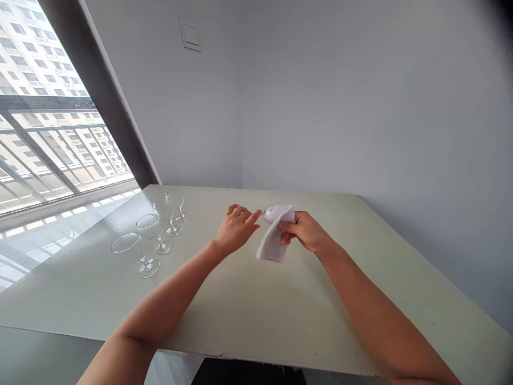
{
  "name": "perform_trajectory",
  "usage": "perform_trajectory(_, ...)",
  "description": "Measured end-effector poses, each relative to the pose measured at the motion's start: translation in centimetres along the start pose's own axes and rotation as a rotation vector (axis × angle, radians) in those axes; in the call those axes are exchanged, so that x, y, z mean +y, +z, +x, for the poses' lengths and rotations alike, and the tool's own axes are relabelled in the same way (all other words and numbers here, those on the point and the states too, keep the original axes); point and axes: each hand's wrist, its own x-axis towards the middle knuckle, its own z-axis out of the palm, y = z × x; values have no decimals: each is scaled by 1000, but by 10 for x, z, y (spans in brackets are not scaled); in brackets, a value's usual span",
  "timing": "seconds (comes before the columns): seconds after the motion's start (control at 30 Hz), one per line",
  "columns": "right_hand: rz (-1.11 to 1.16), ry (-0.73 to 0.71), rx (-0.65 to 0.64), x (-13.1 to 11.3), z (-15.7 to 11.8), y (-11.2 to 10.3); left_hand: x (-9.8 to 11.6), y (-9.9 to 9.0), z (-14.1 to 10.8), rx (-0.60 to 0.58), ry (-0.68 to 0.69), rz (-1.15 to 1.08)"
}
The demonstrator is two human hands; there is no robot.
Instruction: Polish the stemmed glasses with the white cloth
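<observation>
My right hand (303, 231) is closed around a folded white cloth (273, 245), and one end of the cloth hangs down over the table. At the cloth's left side a small clear, shiny piece (264, 215) shows. It looks like glass, but the cloth hides most of it and I cannot tell its kind. My left hand (238, 230) is just to its left, palm down with the fingers apart and the index finger reaching toward the clear piece. Whether that fingertip touches it is too small to tell.
Several clear stemmed glasses stand upright in a slanting row on the left of the pale table (240, 310), the closest being this glass (149, 267). Grey walls with a light switch (191, 35) rise behind. A window (48, 128) is at left.
</observation>
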Motion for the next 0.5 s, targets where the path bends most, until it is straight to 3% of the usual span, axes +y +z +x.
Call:
perform_trajectory(0.07, 105, 9, 36, 3, 3, 6, -1, 7, 0, 121, 23, 100)
perform_trajectory(0.17, -18, -6, -34, 0, -3, 9, -6, 1, 1, 35, -33, -19)
perform_trajectory(0.2, -98, -14, -75, -3, -7, 7, -8, -5, 1, -66, -64, -123)
perform_trajectory(0.3, -250, -2, -282, -11, -15, -3, -10, -24, 1, -516, -128, -483)
perform_trajectory(0.33, -253, 2, -331, -11, -15, -5, -10, -27, 2, -631, -139, -559)
perform_trajectory(0.37, -240, 2, -342, -10, -14, -7, -9, -28, 2, -674, -149, -589)
perform_trajectory(0.4, -212, 0, -308, -7, -11, -7, -8, -27, 2, -629, -157, -562)
perform_trajectory(0.5, -19, -1, -71, 6, 2, 1, -4, -13, 1, -225, -124, -243)
